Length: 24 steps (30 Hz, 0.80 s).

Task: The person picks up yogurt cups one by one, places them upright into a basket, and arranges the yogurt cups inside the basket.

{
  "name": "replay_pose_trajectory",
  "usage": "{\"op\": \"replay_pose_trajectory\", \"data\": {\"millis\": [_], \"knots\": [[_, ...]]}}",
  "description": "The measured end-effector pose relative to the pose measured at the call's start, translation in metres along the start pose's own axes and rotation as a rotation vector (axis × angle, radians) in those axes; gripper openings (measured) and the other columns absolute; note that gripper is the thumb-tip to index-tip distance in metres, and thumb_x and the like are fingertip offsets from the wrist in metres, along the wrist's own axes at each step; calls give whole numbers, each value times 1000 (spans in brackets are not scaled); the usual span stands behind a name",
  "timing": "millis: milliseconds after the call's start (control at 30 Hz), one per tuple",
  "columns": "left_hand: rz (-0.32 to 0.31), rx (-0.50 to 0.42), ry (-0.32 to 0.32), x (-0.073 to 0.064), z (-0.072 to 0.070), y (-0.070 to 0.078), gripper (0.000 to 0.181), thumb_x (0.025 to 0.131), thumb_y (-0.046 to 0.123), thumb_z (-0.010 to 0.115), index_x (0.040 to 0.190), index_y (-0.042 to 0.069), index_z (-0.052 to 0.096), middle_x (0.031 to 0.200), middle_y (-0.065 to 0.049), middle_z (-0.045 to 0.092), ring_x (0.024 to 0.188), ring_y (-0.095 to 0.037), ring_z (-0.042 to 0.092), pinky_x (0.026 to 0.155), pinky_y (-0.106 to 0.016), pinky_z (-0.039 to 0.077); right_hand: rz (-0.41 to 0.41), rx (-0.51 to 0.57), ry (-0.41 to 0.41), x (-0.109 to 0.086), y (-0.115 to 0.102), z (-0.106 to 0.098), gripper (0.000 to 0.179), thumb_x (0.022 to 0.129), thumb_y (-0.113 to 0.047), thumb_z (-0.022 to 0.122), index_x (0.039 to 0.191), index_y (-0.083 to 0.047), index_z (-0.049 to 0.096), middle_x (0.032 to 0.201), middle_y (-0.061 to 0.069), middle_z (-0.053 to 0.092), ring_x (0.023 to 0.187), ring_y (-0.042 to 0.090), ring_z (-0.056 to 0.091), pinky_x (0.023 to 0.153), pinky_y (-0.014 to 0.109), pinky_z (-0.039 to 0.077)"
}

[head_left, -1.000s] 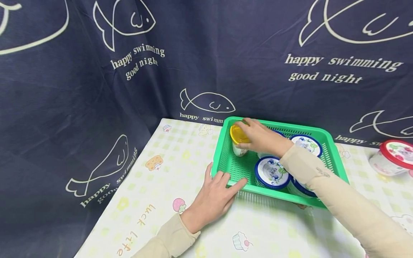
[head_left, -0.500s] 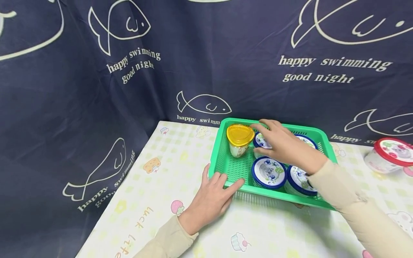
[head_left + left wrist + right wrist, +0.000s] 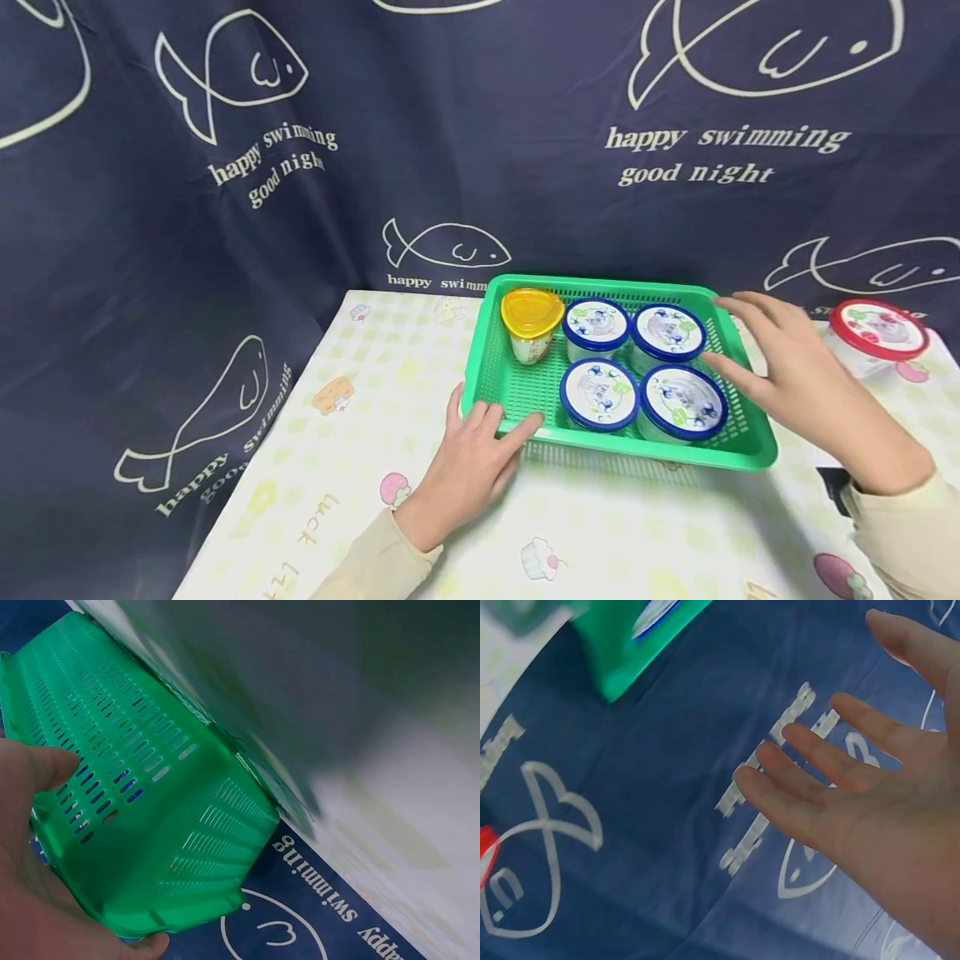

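A green plastic basket (image 3: pixel 525 425) stands on the table; the left wrist view shows the slotted outside of the basket (image 3: pixel 150 817). My left hand (image 3: pixel 468 462) holds its near left corner, some fingers over the rim. Inside, a cup with a yellow lid (image 3: pixel 532 317) sits at the back left. Several clear tubs with blue-rimmed lids, among them one tub (image 3: pixel 600 394) at the front, fill the middle and right. Just right of the basket, my right hand (image 3: pixel 795 375) hovers with spread fingers, holding nothing. The right wrist view shows that hand (image 3: pixel 855 787) with its bare palm.
A tub with a red lid (image 3: pixel 877 333) stands at the back right of the table, beyond my right hand. A patterned cloth (image 3: pixel 360 492) covers the table. Behind it hangs a dark blue curtain (image 3: pixel 450 125) with fish drawings, close to the basket's back edge.
My right hand has let go of the yellow-lidded cup and moved right, across the blue-lidded tubs to beyond the basket's right side. My left hand stays at the corner. The head view has shifted right.
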<state>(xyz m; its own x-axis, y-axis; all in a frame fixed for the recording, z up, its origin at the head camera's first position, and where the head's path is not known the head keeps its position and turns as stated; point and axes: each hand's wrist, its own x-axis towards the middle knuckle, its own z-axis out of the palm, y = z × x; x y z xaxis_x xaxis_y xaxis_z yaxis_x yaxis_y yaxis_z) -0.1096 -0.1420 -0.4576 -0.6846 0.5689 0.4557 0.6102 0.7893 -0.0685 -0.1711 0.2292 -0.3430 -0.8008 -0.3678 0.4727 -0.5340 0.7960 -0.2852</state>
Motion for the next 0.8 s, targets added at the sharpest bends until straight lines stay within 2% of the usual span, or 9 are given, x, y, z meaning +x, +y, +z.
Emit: {"op": "replay_pose_trajectory", "data": {"millis": [100,433,700,800], "knots": [[-11,4,1,-2,-2,-1,48,97,26,55,144,33,45,94,-4,50,90,-25,48,113,-68,12,48,-6,32,-11,11,-5,68,78,-13,82,137,1,51,136,30,48,125,52,40,111,66,25],[-17,-12,40,-5,-2,0,50,94,24,59,142,31,49,91,-4,50,85,-25,46,111,-70,16,128,-34,93,-36,51,-14,61,84,-15,75,135,6,49,129,34,49,118,57,42,111,64,23],[-8,0,47,-2,-1,1,52,92,25,62,141,32,49,91,-4,50,85,-25,46,110,-70,19,203,-72,104,-48,107,-20,54,85,-14,71,126,13,49,119,40,49,111,59,42,102,68,26],[0,1,40,0,-2,3,52,91,25,63,141,32,49,91,-4,50,85,-25,47,110,-70,19,292,-98,79,-52,130,-25,57,87,-19,69,129,12,46,123,44,43,113,67,35,96,74,24]]}}
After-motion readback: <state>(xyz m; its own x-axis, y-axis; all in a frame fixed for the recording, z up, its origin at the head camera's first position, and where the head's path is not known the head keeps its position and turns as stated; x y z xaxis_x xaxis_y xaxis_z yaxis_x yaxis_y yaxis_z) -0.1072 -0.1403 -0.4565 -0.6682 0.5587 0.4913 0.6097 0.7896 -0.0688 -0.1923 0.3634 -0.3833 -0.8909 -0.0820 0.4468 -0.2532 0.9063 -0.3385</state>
